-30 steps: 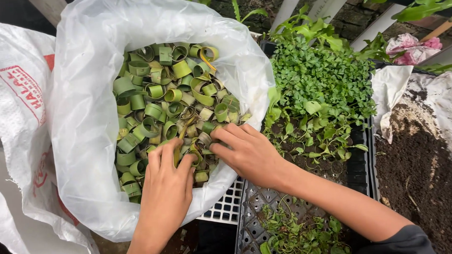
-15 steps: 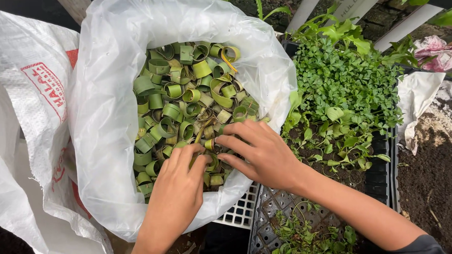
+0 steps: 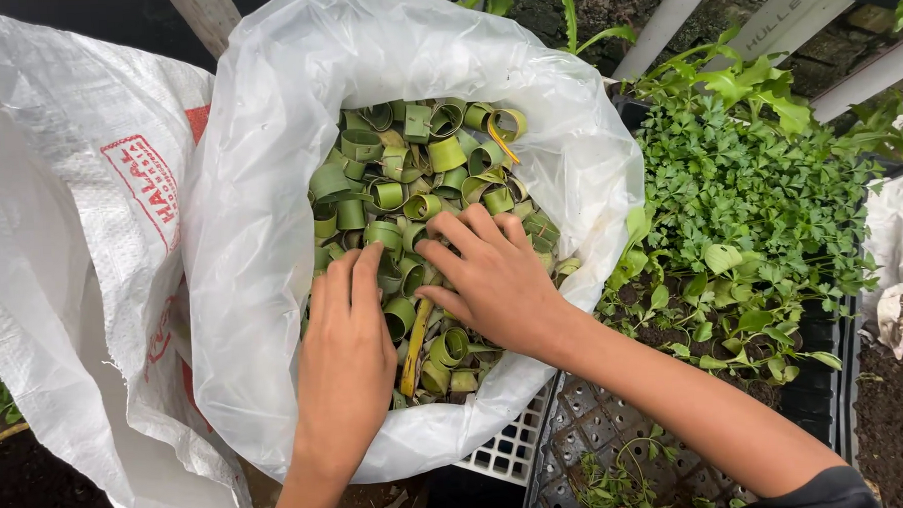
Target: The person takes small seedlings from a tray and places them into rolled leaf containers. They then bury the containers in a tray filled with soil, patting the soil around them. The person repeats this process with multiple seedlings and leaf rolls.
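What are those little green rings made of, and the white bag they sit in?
The green rings look like strips of leaf curled into loops: matte, ribbed, some yellowing. The white bag looks like thin plastic film: translucent, crinkled, faintly glossy. Both hands, left hand and right hand, rest on the rings.

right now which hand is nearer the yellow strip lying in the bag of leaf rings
Left. The left hand lies just beside the yellow strip, about touching it; the right hand rests on the leaf rings just above and right of it.

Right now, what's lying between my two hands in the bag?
In the head view, a long yellowish leaf strip lies between the left hand and right hand, on the green rolled leaf rings.
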